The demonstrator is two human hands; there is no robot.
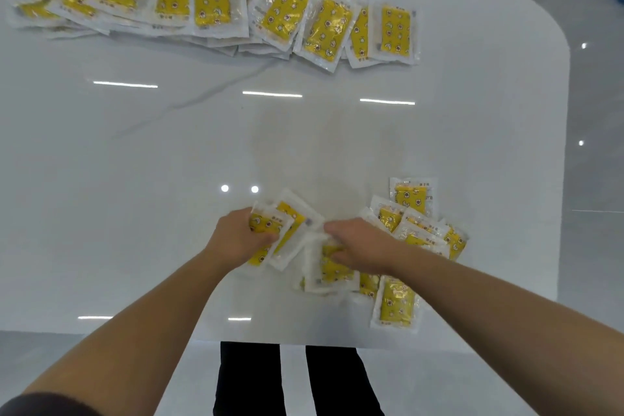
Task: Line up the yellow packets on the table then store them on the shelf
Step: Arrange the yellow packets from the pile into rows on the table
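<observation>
**Both hands in the near packets**

Left hand grips a few packets on the white desk. Right hand presses fingers onto a loose pile. A row overlaps along the far edge.

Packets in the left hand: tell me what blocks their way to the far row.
Nothing visible does. Bare white table lies between the left hand, gripping packets, and the far row.

Both my arms reach forward, bare.
My left hand is curled closed; my right hand lies palm-down, fingers bent.
</observation>
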